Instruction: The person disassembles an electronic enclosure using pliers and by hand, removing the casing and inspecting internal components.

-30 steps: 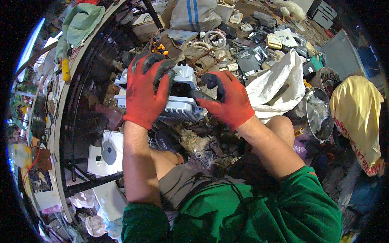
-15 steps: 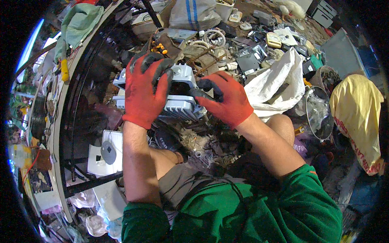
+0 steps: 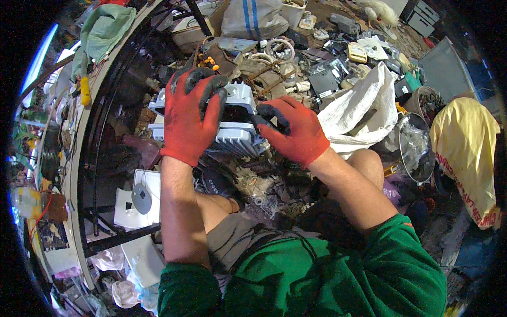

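Observation:
A pale grey-blue metal housing (image 3: 238, 133) with ribs along its near side is held up in front of me. Its two halves stand apart, with a dark gap between them. My left hand (image 3: 191, 117), in a red glove with black fingertips, lies across its left part with the fingers curled over the far half. At the right end of the gap, my right hand (image 3: 297, 129), gloved alike, has thumb and fingers bent together against the housing's edge. Whatever sits between those fingertips is hidden.
A white sack (image 3: 364, 108) lies to the right, beside a bucket (image 3: 414, 150) holding clear plastic. Beyond it spreads a heap of electronic scrap (image 3: 327, 79). A table edge (image 3: 87, 142) curves along the left, with a yellow-handled tool (image 3: 85, 91). A white bird (image 3: 381, 11) stands far right.
My right thumb has drawn back slightly to the right, nearer its fingers. My left hand and the housing have barely shifted.

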`<action>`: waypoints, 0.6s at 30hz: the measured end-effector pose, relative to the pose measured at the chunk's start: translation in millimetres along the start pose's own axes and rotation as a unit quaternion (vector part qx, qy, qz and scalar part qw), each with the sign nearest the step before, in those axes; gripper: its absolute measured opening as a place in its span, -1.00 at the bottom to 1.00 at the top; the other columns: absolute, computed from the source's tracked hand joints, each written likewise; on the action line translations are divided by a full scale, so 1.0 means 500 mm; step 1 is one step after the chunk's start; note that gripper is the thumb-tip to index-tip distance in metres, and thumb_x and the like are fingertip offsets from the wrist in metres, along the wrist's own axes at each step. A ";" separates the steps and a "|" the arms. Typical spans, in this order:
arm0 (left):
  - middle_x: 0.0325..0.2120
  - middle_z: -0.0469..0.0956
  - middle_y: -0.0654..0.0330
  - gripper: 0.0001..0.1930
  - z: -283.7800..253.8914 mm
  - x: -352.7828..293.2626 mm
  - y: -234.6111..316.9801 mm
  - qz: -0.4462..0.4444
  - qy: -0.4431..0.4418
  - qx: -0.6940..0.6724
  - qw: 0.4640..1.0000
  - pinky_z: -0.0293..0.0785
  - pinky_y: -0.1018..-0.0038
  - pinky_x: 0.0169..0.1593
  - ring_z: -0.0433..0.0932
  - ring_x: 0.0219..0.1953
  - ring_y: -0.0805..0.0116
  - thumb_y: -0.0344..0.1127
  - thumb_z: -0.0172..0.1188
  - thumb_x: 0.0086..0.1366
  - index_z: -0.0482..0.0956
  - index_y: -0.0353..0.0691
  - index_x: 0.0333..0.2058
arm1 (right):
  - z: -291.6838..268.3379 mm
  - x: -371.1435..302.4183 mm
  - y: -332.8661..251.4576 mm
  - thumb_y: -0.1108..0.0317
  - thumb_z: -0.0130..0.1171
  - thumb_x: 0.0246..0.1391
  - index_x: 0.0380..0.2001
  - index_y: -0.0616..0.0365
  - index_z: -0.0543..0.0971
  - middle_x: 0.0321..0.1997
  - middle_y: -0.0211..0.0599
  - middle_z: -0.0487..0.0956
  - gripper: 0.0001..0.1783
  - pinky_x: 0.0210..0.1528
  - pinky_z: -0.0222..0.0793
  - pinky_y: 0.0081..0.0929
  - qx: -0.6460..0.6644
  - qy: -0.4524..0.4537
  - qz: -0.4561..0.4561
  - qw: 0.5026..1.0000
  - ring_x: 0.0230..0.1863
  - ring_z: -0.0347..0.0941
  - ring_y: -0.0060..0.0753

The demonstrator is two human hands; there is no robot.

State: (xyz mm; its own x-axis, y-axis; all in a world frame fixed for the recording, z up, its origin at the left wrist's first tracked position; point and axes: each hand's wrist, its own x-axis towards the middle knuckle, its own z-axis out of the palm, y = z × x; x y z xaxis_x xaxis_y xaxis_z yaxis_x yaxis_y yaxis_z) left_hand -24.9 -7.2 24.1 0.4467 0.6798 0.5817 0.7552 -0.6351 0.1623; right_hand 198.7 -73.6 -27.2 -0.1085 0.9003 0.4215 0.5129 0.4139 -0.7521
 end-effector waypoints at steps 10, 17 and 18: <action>0.07 0.47 -0.01 -0.65 0.002 0.000 -0.010 0.011 -0.005 0.024 1.000 0.12 0.01 0.35 0.34 0.20 -0.10 -0.25 0.22 0.26 0.59 -0.15 0.02 | 0.007 0.000 0.004 0.21 0.31 0.01 0.00 0.10 0.55 -0.10 -0.02 0.59 -0.53 -0.07 0.51 -0.11 -0.010 0.002 -0.012 1.000 -0.12 0.57 0.14; 0.09 0.44 -0.04 -0.64 -0.001 -0.010 -0.012 0.026 0.004 0.006 1.000 0.18 0.03 0.32 0.34 0.20 -0.12 -0.27 0.21 0.26 0.58 -0.15 0.03 | -0.006 0.003 0.047 0.24 0.26 0.03 0.05 0.13 0.53 -0.02 0.03 0.59 -0.51 0.10 0.45 -0.18 0.127 -0.030 0.088 0.988 0.02 0.55 0.01; 0.08 0.44 -0.04 -0.64 -0.004 -0.011 -0.009 0.022 0.004 0.006 1.000 0.18 0.03 0.32 0.34 0.20 -0.12 -0.27 0.22 0.26 0.58 -0.15 0.03 | -0.005 0.003 0.052 0.23 0.26 0.02 0.05 0.13 0.53 -0.02 0.04 0.58 -0.50 0.11 0.44 -0.16 0.130 -0.039 0.086 0.987 0.03 0.55 0.03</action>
State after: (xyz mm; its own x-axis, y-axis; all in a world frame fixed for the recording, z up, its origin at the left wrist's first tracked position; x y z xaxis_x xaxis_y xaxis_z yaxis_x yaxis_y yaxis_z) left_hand -31.7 -8.9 21.9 0.4760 0.6476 0.5950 0.7403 -0.6603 0.1264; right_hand 214.1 -61.8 -44.5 -0.1093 0.9639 0.2426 0.2944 0.2645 -0.9183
